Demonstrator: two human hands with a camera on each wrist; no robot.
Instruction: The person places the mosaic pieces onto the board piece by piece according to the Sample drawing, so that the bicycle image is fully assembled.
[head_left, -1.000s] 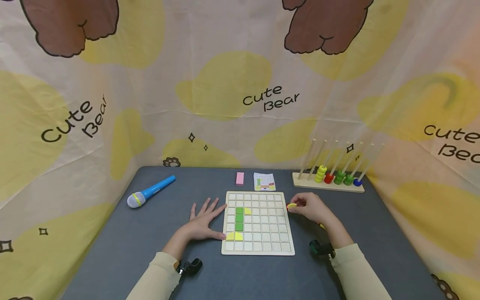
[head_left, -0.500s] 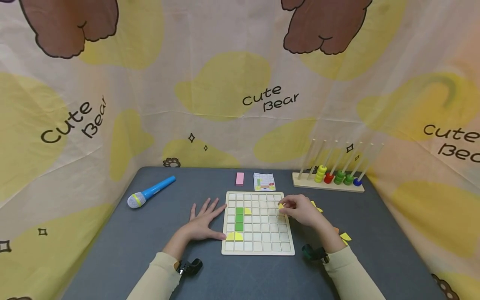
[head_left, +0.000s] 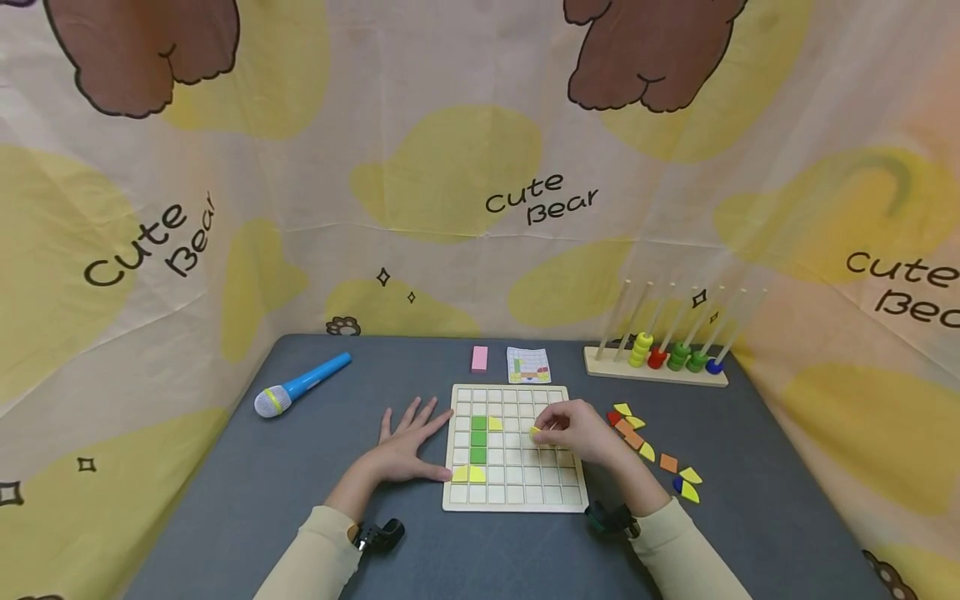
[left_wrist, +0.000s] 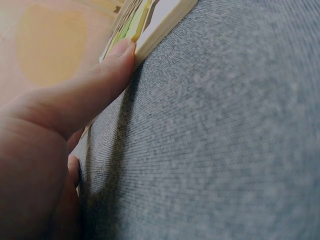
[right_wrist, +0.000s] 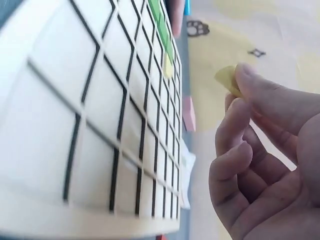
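A white gridded board (head_left: 529, 493) lies on the table with green square tiles (head_left: 478, 439) in one column. Yellow rounded pieces (head_left: 468, 474) fill two cells low on the left, and another yellow piece (head_left: 495, 423) sits beside the top green tile. My left hand (head_left: 397, 456) spreads its fingers along the board's left side, its thumb (left_wrist: 107, 75) touching the edge. Over the board's right half, my right hand (head_left: 583, 431) pinches a yellow quarter-circle piece (right_wrist: 228, 80) between thumb and index finger. In the right wrist view that piece is raised off the board.
Loose yellow, orange, red and blue pieces (head_left: 669, 462) lie right of the board. Behind it are a pink block (head_left: 479, 358) and a pattern card (head_left: 528, 364). A peg stand with coloured beads (head_left: 656, 371) is at back right, a blue toy microphone (head_left: 303, 383) at left.
My right hand has carried the yellow piece leftward from beside the board to over its right half, uncovering the loose pieces on the table. The left hand stays put.
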